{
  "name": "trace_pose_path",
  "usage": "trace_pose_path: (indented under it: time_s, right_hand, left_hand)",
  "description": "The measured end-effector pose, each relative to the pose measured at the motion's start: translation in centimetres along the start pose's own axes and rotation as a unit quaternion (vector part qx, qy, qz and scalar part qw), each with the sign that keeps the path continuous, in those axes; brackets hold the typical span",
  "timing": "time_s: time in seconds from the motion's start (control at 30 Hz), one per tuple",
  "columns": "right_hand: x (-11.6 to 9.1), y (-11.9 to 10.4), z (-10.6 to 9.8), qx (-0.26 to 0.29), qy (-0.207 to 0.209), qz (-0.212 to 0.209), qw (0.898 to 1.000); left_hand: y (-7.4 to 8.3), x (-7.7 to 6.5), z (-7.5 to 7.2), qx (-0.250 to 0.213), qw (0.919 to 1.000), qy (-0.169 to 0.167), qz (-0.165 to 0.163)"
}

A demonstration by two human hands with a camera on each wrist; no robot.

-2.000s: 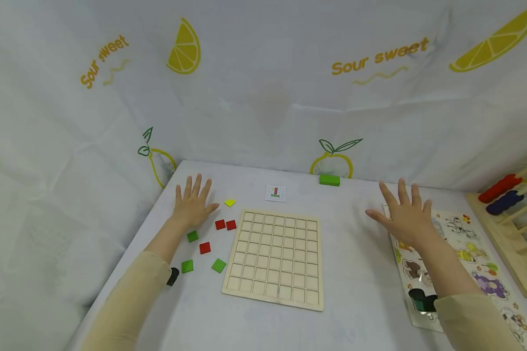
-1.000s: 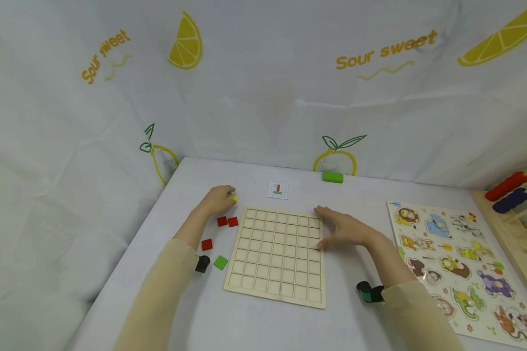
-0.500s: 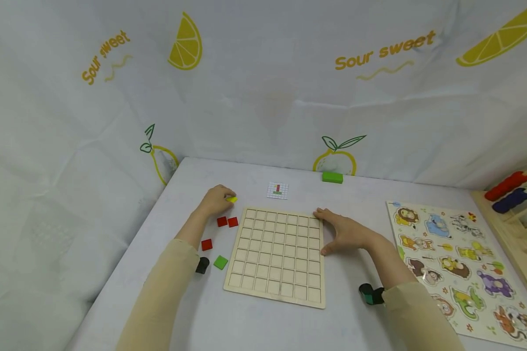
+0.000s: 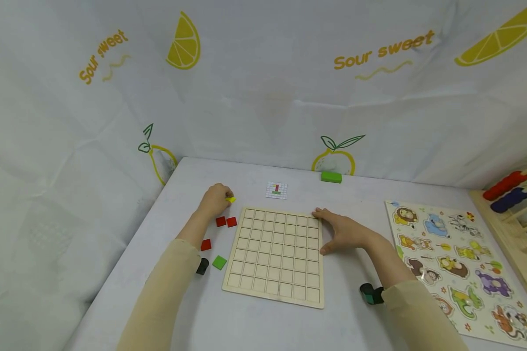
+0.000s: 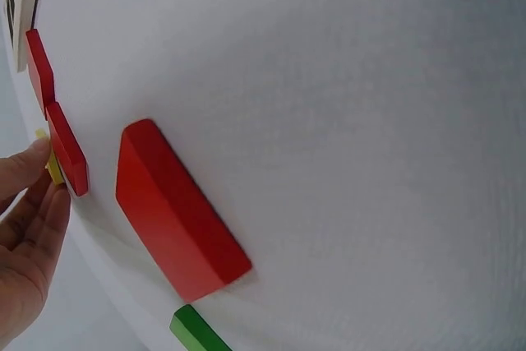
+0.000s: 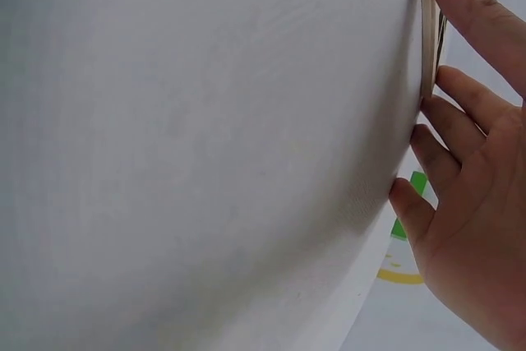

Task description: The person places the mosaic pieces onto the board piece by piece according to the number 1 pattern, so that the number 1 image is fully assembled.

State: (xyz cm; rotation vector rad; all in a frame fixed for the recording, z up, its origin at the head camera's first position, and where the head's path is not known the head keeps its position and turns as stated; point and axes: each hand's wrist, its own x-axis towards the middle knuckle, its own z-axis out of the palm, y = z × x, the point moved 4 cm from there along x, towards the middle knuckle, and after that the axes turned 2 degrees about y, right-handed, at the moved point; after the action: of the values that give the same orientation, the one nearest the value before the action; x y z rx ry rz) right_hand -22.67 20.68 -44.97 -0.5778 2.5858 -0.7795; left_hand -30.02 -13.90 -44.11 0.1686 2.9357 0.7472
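Observation:
My left hand (image 4: 213, 201) pinches a small yellow tile (image 4: 231, 199) between thumb and fingertips, beyond two red tiles (image 4: 232, 222). In the left wrist view, the yellow tile (image 5: 54, 166) shows between the thumb and fingers. A square wooden grid board (image 4: 274, 245) lies flat in the middle of the table, its cells bare. My right hand (image 4: 343, 231) rests at the board's right edge, thumb and fingers spread apart along it. A third red tile (image 4: 206, 244) and a green tile (image 4: 219, 262) lie left of the board.
A small card (image 4: 276, 190) with a coloured grid pattern lies behind the board. A green block (image 4: 331, 177) sits at the table's back edge. On the right are an animal puzzle board (image 4: 430, 258) and a wooden frame (image 4: 520, 243) with rods and red and blue pieces.
Both hands came inward from an open spread above the table. The left took the yellow tile in a pinch; the right came to the board's edge, its thumb sliding slightly nearer me.

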Motion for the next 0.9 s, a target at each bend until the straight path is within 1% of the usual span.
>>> trace_pose_path:
  time_s: [0.43, 0.57, 0.7, 0.8, 0.9]
  right_hand:
    - [-0.1, 0.1, 0.0, -0.001, 0.005, 0.000, 1.000]
    - [0.0, 0.1, 0.1, -0.001, 0.004, -0.002, 1.000]
    - [0.1, 0.1, 0.2, 0.002, 0.003, -0.002, 1.000]
    - [0.1, 0.0, 0.2, 0.001, 0.002, -0.001, 1.000]
    - [0.1, 0.1, 0.1, 0.000, 0.002, 0.002, 1.000]
  left_hand:
    - [0.0, 0.0, -0.2, 0.010, 0.9997, 0.022, -0.007]
    - [-0.2, -0.1, -0.4, 0.002, 0.9996, 0.028, -0.007]
    - [-0.2, -0.3, -0.7, -0.011, 0.9993, 0.035, 0.003]
    - [0.0, -0.3, -0.9, -0.024, 0.9990, 0.036, 0.009]
    - [0.5, -0.2, -1.2, -0.038, 0.9983, 0.040, 0.020]
